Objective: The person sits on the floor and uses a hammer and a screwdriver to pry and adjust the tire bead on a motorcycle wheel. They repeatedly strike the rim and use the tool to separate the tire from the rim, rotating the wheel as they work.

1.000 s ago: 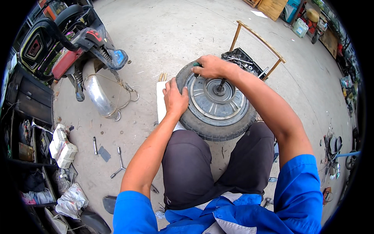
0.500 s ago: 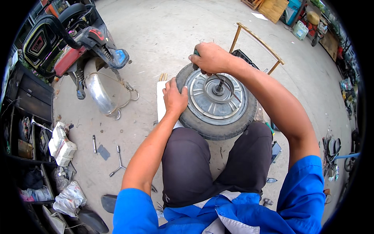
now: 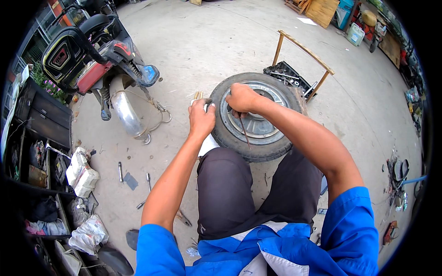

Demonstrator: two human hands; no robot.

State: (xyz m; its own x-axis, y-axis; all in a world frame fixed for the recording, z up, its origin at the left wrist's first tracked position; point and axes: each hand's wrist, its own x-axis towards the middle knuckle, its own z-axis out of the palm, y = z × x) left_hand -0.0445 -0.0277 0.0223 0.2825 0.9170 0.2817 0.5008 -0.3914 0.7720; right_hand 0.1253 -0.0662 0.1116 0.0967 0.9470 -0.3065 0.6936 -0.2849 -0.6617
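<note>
The wheel (image 3: 254,117) lies flat on the concrete ground (image 3: 221,50), just in front of the person's knees, and it is the landmark for the rest. It lies flat probably so that it stays steady and its rim faces up for the work.

The left hand (image 3: 201,118) rests on the near-left edge of the wheel, its fingers bent over the black tyre; this grip seems to hold the wheel from turning. The right hand (image 3: 241,98) is over the left part of the metal rim, clenched around a thin dark tool (image 3: 244,132). The tool points down toward the person across the rim. What its tip touches I cannot tell.

Behind the wheel, on its far-right side, stands a wooden frame (image 3: 301,48) with a tool tray (image 3: 287,76) under it, near enough to reach. Well to the left of the wheel stands a scooter (image 3: 99,60). On the ground near-left of the wheel lie small tools (image 3: 148,181), apart from it.
</note>
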